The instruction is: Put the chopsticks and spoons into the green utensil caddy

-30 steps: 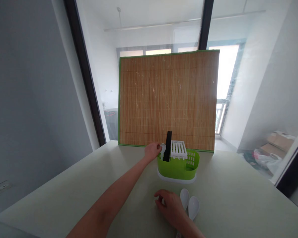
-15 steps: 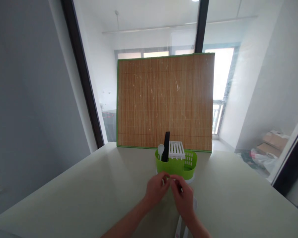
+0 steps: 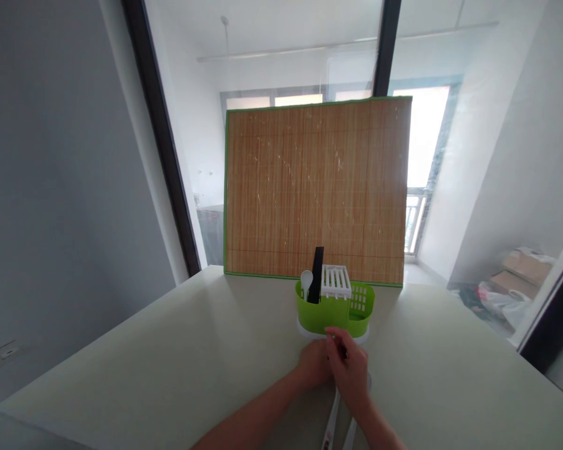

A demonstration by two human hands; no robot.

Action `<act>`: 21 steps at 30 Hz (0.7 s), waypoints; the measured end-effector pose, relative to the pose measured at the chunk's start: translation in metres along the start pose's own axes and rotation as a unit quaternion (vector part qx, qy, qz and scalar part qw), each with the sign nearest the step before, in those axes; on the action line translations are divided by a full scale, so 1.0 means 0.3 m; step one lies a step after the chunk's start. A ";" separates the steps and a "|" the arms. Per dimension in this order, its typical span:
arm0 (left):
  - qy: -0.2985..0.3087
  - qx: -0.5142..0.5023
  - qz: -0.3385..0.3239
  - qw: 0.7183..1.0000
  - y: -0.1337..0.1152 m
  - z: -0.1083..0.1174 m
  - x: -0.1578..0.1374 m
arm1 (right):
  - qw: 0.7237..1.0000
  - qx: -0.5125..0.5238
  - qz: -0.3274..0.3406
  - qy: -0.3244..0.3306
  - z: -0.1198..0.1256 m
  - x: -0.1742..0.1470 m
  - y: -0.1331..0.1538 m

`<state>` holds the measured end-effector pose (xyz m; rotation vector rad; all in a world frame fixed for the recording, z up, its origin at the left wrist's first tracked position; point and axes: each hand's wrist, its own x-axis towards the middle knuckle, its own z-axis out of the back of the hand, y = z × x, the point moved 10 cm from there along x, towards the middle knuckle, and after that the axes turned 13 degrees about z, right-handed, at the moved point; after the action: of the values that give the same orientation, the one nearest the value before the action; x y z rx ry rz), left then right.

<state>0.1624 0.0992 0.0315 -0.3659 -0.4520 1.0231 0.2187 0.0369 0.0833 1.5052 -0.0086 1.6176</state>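
Note:
My left hand point(image 3: 313, 364) is low in front of the green caddy point(image 3: 326, 317), its fingers curled and partly hidden behind my right hand. Pressed close beside it, my right hand point(image 3: 350, 365) has thumb and forefinger pinched together. What lies between the fingers of either hand is too small or covered to make out. The caddy stands on a white base point(image 3: 304, 332) just beyond the hands. A white spoon point(image 3: 306, 279), a black flat strip point(image 3: 316, 275) and a white slotted rack point(image 3: 336, 281) are in or on it.
White long-handled utensils point(image 3: 331, 420) lie on the pale table point(image 3: 206, 356) under my right wrist, partly covered. A bamboo mat point(image 3: 316, 194) with green edging stands upright at the table's back edge, before a glass partition. Boxes and bags point(image 3: 516, 278) sit beyond, at right.
My left hand has turned and shifted right and lower, partly behind my right hand. The small greenish thing that showed between the fingertips is hidden now. The view has shifted slightly.

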 end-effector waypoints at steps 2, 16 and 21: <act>-0.013 -0.009 0.021 1.000 0.021 0.084 -0.004 | 1.000 0.008 -0.005 -0.003 0.001 0.004 -0.001; -0.272 0.070 -0.108 0.954 -0.001 0.472 -0.261 | 0.964 -0.012 0.009 0.266 -0.257 -0.094 -0.017; -0.280 0.145 -0.164 0.935 -0.071 0.494 -0.297 | 0.962 -0.006 0.010 0.273 -0.269 -0.102 -0.023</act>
<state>0.0614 0.0230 0.1511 0.2749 -0.8306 0.8378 0.1544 0.0676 0.0343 1.0084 0.2711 1.9952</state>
